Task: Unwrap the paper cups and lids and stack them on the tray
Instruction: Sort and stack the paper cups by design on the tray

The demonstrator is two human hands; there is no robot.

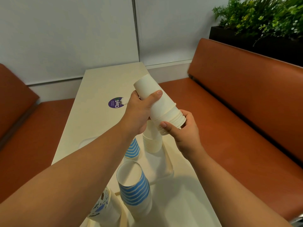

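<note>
I hold a stack of plain cream paper cups (161,104) tilted in the air above the table. My left hand (141,110) grips its upper part near the closed bottoms. My right hand (185,130) grips the rim end, thumb across the rims. Below them another cream cup stack (152,141) stands on the pale tray (167,167). A blue-striped cup stack (133,148) stands to its left, partly hidden by my left forearm. A taller blue-striped stack (134,189) rises nearer to me.
A printed cup stack (105,205) stands at the bottom left. The cream table (91,112) carries a purple round sticker (115,103). Orange bench seats (229,120) flank both sides. A dark planter with green plants (262,22) sits behind the right backrest.
</note>
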